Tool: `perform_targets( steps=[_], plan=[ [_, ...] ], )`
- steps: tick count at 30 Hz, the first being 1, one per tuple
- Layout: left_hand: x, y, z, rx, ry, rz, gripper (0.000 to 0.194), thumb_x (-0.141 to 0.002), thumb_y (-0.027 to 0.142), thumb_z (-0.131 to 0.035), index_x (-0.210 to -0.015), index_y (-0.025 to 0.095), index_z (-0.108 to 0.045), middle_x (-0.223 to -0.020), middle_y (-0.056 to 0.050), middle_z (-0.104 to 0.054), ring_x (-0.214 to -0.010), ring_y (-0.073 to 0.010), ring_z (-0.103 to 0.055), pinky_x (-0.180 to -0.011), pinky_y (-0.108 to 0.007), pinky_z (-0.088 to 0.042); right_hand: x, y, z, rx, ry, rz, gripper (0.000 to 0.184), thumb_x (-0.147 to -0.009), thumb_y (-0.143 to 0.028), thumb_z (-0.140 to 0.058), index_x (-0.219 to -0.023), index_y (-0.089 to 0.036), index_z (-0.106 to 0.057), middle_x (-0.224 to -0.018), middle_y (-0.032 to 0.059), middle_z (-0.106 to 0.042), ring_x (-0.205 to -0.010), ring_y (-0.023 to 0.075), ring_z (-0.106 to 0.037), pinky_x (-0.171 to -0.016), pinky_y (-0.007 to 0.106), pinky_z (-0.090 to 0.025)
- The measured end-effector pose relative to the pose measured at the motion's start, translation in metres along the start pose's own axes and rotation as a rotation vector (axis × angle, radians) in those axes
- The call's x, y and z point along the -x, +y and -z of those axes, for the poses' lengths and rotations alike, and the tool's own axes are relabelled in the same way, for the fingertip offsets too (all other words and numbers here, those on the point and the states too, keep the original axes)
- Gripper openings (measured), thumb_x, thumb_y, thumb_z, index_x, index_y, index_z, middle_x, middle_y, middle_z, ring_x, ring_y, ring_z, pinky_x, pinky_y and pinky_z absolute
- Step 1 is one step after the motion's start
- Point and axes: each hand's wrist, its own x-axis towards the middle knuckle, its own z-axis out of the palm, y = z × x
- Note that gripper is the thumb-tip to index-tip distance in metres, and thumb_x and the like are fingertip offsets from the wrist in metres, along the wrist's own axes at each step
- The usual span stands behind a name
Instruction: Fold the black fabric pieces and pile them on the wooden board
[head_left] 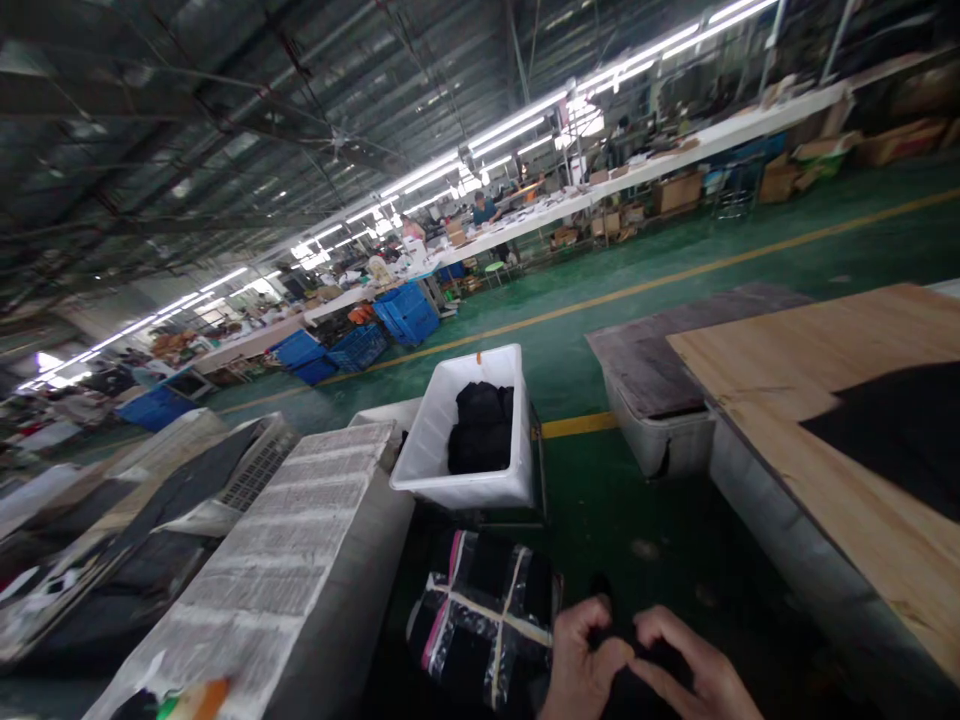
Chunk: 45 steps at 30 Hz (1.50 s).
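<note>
Currently, just to the right of the strapped bundle (469, 645), my left hand (579, 665) is nearer than my right hand (703, 668), fingers half curled, any hold I cannot tell.

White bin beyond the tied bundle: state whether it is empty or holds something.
Holds something: black material lies inside the open-topped bin.

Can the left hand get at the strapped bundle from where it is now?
Probably yes: the left hand is right beside the strapped bundle, and nothing visible blocks the way. I can't tell whether its fingers are free or pinching something dark.
</note>
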Motion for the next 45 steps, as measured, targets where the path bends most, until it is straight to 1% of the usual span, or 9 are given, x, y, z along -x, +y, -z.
perform_targets(
  steps=[5, 9, 12, 17, 23, 30, 33, 40, 45],
  plan=[
    [0.000, 0.020, 0.001, 0.036, 0.012, 0.067, 0.044, -0.094, 0.047, -0.040, -0.060, 0.018, -0.034, -0.062, 0.003, -0.030, -0.062, -0.0108, -0.030, -0.059, -0.025, -0.028, 0.004, -0.011, -0.006, 0.005, 0.057, 0.041, 0.013, -0.086, -0.033, -0.066, -0.081, -0.024, -0.059, -0.095, 0.0035, -0.067, -0.096, 0.0196, -0.066, -0.083, 0.024, -0.051],
    [0.006, 0.029, 0.005, 0.078, 0.003, 0.130, 0.044, -0.090, 0.049, -0.050, -0.061, 0.017, -0.043, -0.062, 0.003, -0.035, -0.062, -0.0107, -0.033, -0.060, -0.024, -0.029, 0.007, -0.026, -0.005, 0.023, 0.057, 0.046, 0.009, -0.090, -0.027, -0.062, -0.083, -0.024, -0.059, -0.102, 0.0059, -0.064, -0.098, 0.0217, -0.064, -0.084, 0.031, -0.049],
    [0.008, 0.031, 0.007, 0.112, -0.040, 0.151, 0.038, -0.089, 0.043, -0.055, -0.063, 0.016, -0.047, -0.063, 0.003, -0.039, -0.063, -0.0107, -0.035, -0.060, -0.023, -0.031, 0.008, -0.027, -0.003, 0.011, 0.037, 0.059, 0.006, -0.090, -0.024, -0.063, -0.085, -0.024, -0.061, -0.102, 0.0058, -0.064, -0.098, 0.0214, -0.063, -0.085, 0.033, -0.048],
    [0.009, 0.032, 0.009, 0.176, -0.061, 0.178, 0.029, -0.088, 0.034, -0.055, -0.067, 0.016, -0.051, -0.067, 0.003, -0.042, -0.066, -0.0108, -0.038, -0.062, -0.023, -0.032, 0.011, -0.025, -0.001, 0.014, 0.035, 0.070, 0.004, -0.089, -0.023, -0.067, -0.088, -0.025, -0.063, -0.106, 0.0058, -0.064, -0.100, 0.0216, -0.063, -0.085, 0.035, -0.048],
    [0.007, 0.028, 0.009, 0.233, -0.066, 0.201, 0.023, -0.086, 0.031, -0.057, -0.070, 0.016, -0.054, -0.068, 0.002, -0.045, -0.067, -0.0113, -0.041, -0.063, -0.023, -0.034, 0.009, -0.026, 0.001, 0.027, 0.026, 0.081, 0.004, -0.088, -0.023, -0.067, -0.087, -0.025, -0.065, -0.105, 0.0060, -0.064, -0.103, 0.0227, -0.063, -0.088, 0.036, -0.049],
    [0.006, 0.028, 0.004, 0.227, -0.065, 0.226, 0.026, -0.084, 0.032, -0.061, -0.067, 0.016, -0.052, -0.066, 0.003, -0.043, -0.064, -0.0101, -0.038, -0.062, -0.022, -0.032, 0.008, -0.027, 0.006, 0.021, 0.000, 0.081, 0.003, -0.090, -0.024, -0.066, -0.088, -0.025, -0.065, -0.104, 0.0056, -0.064, -0.099, 0.0210, -0.063, -0.087, 0.036, -0.049],
    [0.005, 0.029, 0.003, 0.176, -0.069, 0.196, 0.022, -0.084, 0.029, -0.060, -0.067, 0.016, -0.053, -0.066, 0.003, -0.046, -0.066, -0.0107, -0.041, -0.064, -0.023, -0.034, 0.010, -0.026, 0.006, 0.007, -0.003, 0.069, 0.003, -0.090, -0.024, -0.066, -0.088, -0.025, -0.065, -0.104, 0.0057, -0.064, -0.101, 0.0213, -0.063, -0.086, 0.035, -0.049],
    [0.005, 0.028, 0.001, 0.073, -0.079, 0.177, 0.015, -0.081, 0.025, -0.056, -0.069, 0.017, -0.055, -0.067, 0.003, -0.049, -0.066, -0.0113, -0.044, -0.063, -0.023, -0.036, 0.014, -0.025, 0.010, -0.153, 0.000, -0.032, 0.008, -0.087, -0.030, -0.069, -0.088, -0.023, -0.064, -0.100, 0.0055, -0.064, -0.098, 0.0213, -0.063, -0.086, 0.033, -0.048],
    [0.006, 0.036, -0.002, 0.005, -0.112, 0.148, 0.015, -0.081, 0.022, -0.055, -0.067, 0.016, -0.054, -0.066, 0.003, -0.049, -0.067, -0.0114, -0.046, -0.064, -0.022, -0.036, 0.008, -0.027, 0.014, -0.274, 0.015, -0.236, 0.010, -0.088, -0.030, -0.064, -0.088, -0.020, -0.062, -0.083, 0.0010, -0.063, -0.080, 0.0162, -0.061, -0.074, 0.028, -0.049]
  ],
)
